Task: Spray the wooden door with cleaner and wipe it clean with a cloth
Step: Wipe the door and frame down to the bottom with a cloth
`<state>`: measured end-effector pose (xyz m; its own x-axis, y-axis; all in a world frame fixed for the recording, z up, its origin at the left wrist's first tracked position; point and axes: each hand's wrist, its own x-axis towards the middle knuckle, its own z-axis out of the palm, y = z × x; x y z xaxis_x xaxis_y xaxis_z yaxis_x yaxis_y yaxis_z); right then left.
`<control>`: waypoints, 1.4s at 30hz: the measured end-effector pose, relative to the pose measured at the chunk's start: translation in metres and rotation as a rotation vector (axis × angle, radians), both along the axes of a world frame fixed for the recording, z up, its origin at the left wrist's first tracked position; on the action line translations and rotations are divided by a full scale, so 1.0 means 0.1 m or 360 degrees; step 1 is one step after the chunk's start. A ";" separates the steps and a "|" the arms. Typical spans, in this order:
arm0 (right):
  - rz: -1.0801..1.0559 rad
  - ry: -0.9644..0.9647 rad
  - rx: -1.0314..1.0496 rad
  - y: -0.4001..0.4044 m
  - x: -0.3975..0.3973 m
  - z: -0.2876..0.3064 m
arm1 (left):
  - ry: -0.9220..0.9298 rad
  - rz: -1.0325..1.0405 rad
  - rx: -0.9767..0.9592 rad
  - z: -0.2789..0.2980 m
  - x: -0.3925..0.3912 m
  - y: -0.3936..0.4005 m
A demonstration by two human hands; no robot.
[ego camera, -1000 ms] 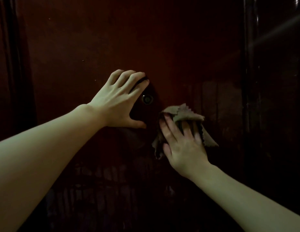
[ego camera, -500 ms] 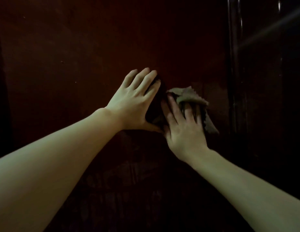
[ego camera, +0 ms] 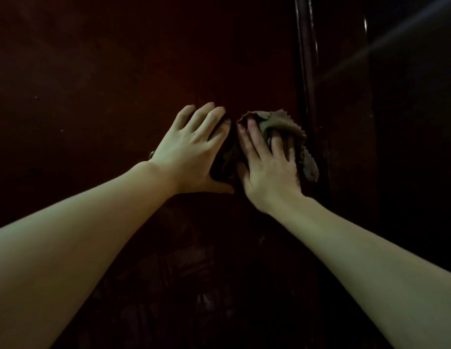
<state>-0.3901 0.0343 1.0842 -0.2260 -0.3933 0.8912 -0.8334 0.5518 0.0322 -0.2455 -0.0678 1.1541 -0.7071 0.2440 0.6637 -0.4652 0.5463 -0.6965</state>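
Both bare forearms reach up from the lower corners to a dark reddish-brown door [ego camera: 123, 71] that fills most of the dim view. The left hand [ego camera: 191, 149] lies flat on the wood, palm down, fingers spread a little and pointing up and to the right, thumb stretched out along the bottom toward the other hand; it holds nothing. The right hand [ego camera: 267, 162] is just beside it, thumb almost touching the left thumb, and presses a crumpled grey-brown cloth [ego camera: 282, 124] against the door with extended fingers, so it is flattened onto the cloth, not fisted around it. The cloth has zigzag-cut edges; it bunches above the fingertips, a flap hangs down past the little-finger side, and another fold shows in the gap between the two hands. Right of the cloth runs a glossy dark vertical moulding [ego camera: 307, 71], and the cloth's edge lies next to it. Faint pale streaks show on the door's lower part, between the forearms.
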 end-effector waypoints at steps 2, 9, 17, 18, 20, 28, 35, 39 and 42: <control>0.0002 -0.0046 -0.0021 0.00 -0.02 -0.21 | 0.0020 0.0002 -0.0011 -0.01 -0.03 0.01; 0.0006 -0.0089 0.0111 0.27 -0.31 -1.04 | -0.0017 0.0082 -0.0057 0.00 -0.07 0.05; -0.0069 -0.0114 0.0012 0.43 -0.53 -0.11 | -0.0051 0.0143 -0.0048 0.08 -0.32 0.21; -0.0086 -0.0091 0.0027 0.44 -0.55 0.01 | -0.0046 0.0139 -0.0040 0.07 -0.36 0.23; -0.0094 -0.0059 0.0027 0.45 -0.55 0.07 | -0.0042 0.0120 -0.0034 0.06 -0.44 0.27; -0.0139 -0.0200 0.0091 0.57 -0.68 -1.19 | 0.0015 0.0107 0.0008 -0.02 -0.61 0.35; -0.0166 -0.0141 0.0126 0.63 -0.76 -0.91 | 0.0028 0.0074 0.0018 -0.05 -0.74 0.43; -0.0159 -0.0081 0.0008 0.58 -0.72 -0.21 | 0.0027 0.0035 0.0019 -0.05 -0.76 0.43; -0.0160 -0.0095 -0.0074 0.51 -0.69 -0.11 | 0.0029 0.0029 0.0032 -0.06 -0.76 0.43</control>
